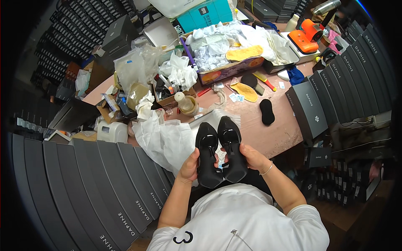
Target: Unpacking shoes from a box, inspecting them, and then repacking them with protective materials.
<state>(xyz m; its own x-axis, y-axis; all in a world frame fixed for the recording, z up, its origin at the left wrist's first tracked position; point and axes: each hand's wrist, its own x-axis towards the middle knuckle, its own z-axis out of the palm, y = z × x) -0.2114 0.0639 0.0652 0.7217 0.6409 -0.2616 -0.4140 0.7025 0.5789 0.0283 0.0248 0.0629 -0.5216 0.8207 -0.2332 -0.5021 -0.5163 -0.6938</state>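
A pair of glossy black high-heeled shoes is held side by side over the near edge of the table, one in each hand. My left hand [189,166] is closed round the outer side of the left shoe [207,165]. Round the right shoe [234,165] my right hand [253,157] is closed in the same way, with a thin bracelet at its wrist. Some fingertips show between the two shoes; the other fingers are hidden behind them. White tissue paper [165,136] lies left of the shoes, partly hanging off the table. A black oval pad [266,112] lies to the right on the pink tabletop [284,131].
Dark grey shoe boxes [96,175] stand stacked at the left, and more boxes [339,83] at the right. A purple box [230,72] full of crumpled paper stands behind, near yellow insoles [245,92], a brush [264,80], a bottle [185,103] and an orange device [305,39].
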